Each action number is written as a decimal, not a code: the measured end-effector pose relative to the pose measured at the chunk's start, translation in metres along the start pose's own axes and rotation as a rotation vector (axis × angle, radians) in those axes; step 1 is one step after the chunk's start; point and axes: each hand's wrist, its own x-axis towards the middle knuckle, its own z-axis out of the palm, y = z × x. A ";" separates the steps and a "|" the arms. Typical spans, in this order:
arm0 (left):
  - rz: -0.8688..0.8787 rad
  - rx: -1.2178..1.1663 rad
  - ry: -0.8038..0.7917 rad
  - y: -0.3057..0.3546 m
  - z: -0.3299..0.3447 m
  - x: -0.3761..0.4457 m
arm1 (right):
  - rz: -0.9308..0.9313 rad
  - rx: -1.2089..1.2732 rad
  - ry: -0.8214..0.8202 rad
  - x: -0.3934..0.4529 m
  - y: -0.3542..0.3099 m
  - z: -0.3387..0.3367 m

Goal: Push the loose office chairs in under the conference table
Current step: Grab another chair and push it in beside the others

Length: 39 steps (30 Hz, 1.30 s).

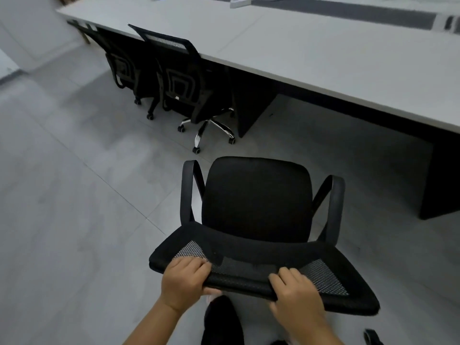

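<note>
Head view looks down on the loose chair (258, 202) I am steering, near me on the grey tiled floor (74, 195) and well apart from the worktop (323, 58), its seat facing the long edge. My left hand (185, 282) grasps the top rail of the mesh backrest, fingers curled over it; my right hand (297, 292) grasps the same rail further right, fingers likewise wrapped over.

I judge that the chair will roll easily on this smooth floor, though its wheels are hidden beneath the seat. It looks fairly light; the padded seat is soft, the mesh gives a little, but the rail frame feels the stiff place to push from. Two hands spread apart on the rail should keep it from swivelling off line.

Two more chairs stand far to the left: the chrome-based chair (184, 80) and the far chair (119, 61), both already tucked against the worktop edge. Between them and my path stands a dark panel leg (251, 105); another dark support (440, 180) stands at the right. The gap between these is where I would aim. The armrests (336, 202) could catch the worktop edge if they sit too high, which I cannot tell from here. A white power strip (240, 1) lies on the far worktop.
</note>
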 end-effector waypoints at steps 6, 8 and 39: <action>0.101 -0.052 0.081 -0.063 0.028 0.071 | 0.074 -0.006 0.066 0.072 0.005 0.015; 0.122 -0.072 0.094 -0.081 0.035 0.099 | 0.100 -0.042 0.038 0.097 0.009 0.016; 0.294 -0.097 0.055 -0.212 0.147 0.421 | 0.230 -0.158 0.094 0.391 0.165 0.048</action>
